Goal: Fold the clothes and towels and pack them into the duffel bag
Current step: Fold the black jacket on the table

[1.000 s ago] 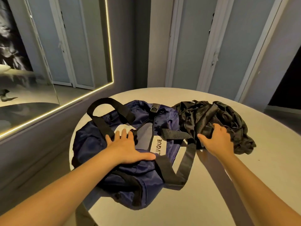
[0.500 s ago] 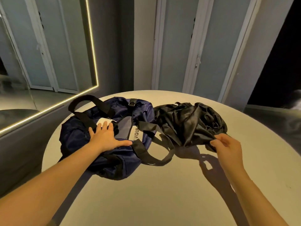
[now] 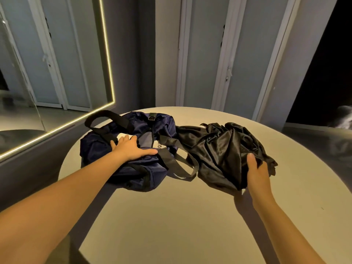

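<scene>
Home dressing room, LED-edged wall mirror (image 3: pixel 57 63), tall wardrobe doors (image 3: pixel 205 54) (pale grey), round table (image 3: pixel 190 216)

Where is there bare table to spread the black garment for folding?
The table is bare this side of the duffel bag and black garment, and in the strip right of the garment. The far left is crowded by the bag.

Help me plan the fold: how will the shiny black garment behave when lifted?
Probably very floppy: the black garment lies in a crumpled heap of soft folds, so it should sag from wherever the right hand grips it. Its sheen suggests smooth cloth that may slip from a loose grip or slide on the table. It looks thin, so likely light.
</scene>
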`<state>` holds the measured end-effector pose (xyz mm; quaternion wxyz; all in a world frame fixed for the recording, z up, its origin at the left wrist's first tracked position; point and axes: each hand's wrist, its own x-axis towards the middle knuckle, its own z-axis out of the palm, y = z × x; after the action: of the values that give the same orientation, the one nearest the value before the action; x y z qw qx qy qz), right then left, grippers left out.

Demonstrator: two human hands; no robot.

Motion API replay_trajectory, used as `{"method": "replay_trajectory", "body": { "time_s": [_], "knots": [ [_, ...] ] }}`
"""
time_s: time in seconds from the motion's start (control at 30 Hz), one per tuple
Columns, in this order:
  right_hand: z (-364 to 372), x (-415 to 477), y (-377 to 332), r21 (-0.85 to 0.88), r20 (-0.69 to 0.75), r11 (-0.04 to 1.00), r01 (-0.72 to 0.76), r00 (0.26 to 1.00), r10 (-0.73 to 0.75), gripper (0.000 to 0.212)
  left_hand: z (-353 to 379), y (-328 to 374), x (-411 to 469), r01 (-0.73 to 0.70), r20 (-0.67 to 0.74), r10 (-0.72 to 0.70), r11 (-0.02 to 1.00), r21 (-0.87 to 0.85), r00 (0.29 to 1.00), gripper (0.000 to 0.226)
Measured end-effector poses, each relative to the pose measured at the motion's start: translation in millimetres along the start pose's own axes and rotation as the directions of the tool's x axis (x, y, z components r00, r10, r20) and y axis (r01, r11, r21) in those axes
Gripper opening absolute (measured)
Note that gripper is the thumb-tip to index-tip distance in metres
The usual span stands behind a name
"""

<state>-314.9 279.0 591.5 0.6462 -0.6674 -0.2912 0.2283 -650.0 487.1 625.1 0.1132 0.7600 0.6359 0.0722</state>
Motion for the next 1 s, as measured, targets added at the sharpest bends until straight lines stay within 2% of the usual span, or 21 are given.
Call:
{"method": "replay_trajectory", "body": {
  "time_s": [0.07,0.13,0.2,0.23,0.33,0.4,0.47,0.57,0.6,0.67,0.73,0.77,0.9,1.0],
  "knots": [
    [8,-7,0,-0.029,0.064,0.997,0.071,0.996,-0.069,0.075,-10,9,-14,-0.005,-0.052,0.006,1.000,0.013,0.999,0.132],
    [12,-10,7,-0.140,0.082,0.984,0.112,0.991,-0.101,0.082,-14,27,-36,-0.037,-0.141,0.041,0.999,0.027,0.989,0.108],
    [14,-10,12,-0.219,0.054,0.966,0.139,0.990,-0.131,0.064,-9,51,-63,-0.167,-0.232,0.168,0.986,0.023,0.958,0.088],
    [15,-9,13,-0.204,0.041,0.966,0.156,0.988,-0.151,0.052,-5,63,-77,-0.258,-0.259,0.249,0.966,0.001,0.933,0.082],
    [12,-13,3,-0.068,0.040,0.979,0.191,0.981,-0.189,0.034,16,101,-112,-0.474,-0.236,0.440,0.874,-0.112,0.867,0.073],
    [4,-10,-2,0.044,0.041,0.983,0.180,0.982,-0.182,0.027,34,125,-121,-0.540,-0.196,0.510,0.828,-0.149,0.837,0.075],
    [-7,-2,-1,0.219,0.005,0.970,0.108,0.994,-0.111,0.026,51,147,-116,-0.570,-0.133,0.554,0.803,-0.176,0.822,0.087],
    [-29,9,5,0.503,-0.074,0.861,-0.074,0.989,0.128,0.035,79,168,-98,-0.594,-0.015,0.595,0.798,-0.103,0.803,0.102],
    [-35,12,8,0.586,-0.079,0.802,-0.117,0.977,0.199,0.038,88,172,-93,-0.609,-0.012,0.610,0.791,-0.050,0.793,0.096],
    [-43,19,13,0.655,-0.088,0.740,-0.154,0.957,0.277,0.040,100,176,-87,-0.648,-0.112,0.643,0.762,-0.006,0.758,0.061],
    [-46,25,20,0.631,-0.130,0.757,-0.169,0.939,0.319,0.037,105,176,-84,-0.682,-0.259,0.648,0.728,-0.064,0.716,0.027],
    [-46,27,23,0.612,-0.157,0.772,-0.172,0.930,0.332,0.037,105,174,-84,-0.684,-0.305,0.630,0.720,-0.116,0.714,0.021],
    [-48,27,28,0.569,-0.206,0.803,-0.178,0.914,0.348,0.043,91,170,-93,-0.627,-0.295,0.553,0.678,-0.383,0.779,0.015],
    [-42,21,18,0.503,-0.238,0.853,-0.138,0.927,0.291,0.036,70,172,-95,-0.622,-0.317,0.537,0.636,-0.457,0.782,0.017]
  ]
}}
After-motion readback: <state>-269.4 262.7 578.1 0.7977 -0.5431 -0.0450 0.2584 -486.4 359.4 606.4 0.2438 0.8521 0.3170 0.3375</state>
